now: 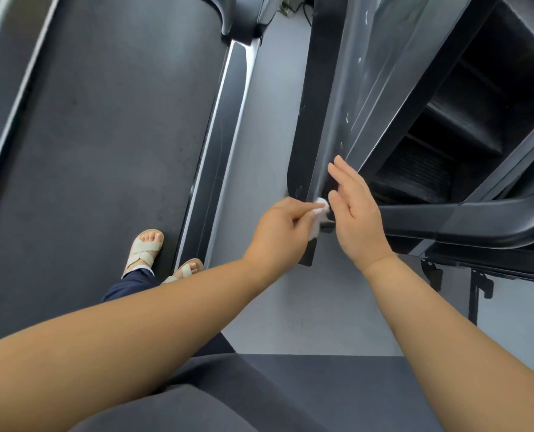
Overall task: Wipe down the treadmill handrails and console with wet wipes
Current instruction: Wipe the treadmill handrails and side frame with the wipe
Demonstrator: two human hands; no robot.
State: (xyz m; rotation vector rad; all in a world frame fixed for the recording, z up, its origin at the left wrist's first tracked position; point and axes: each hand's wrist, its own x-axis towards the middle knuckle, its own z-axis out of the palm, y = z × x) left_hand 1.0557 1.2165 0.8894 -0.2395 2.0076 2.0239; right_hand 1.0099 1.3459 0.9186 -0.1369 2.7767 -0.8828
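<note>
I am pinching the wet wipe in my left hand against the upright, my right hand lying open beside it; the handrail is probably awaiting its wipe-down, console unseen.

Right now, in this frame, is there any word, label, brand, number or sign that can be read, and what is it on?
None: no readable text shows anywhere in this view.
On the dark upright panel: only pale smears, no lettering.
On the wet wipe pinched in the left hand: nothing printed.
On the handrail: no marking.
On the sandals: no brand visible.
</note>
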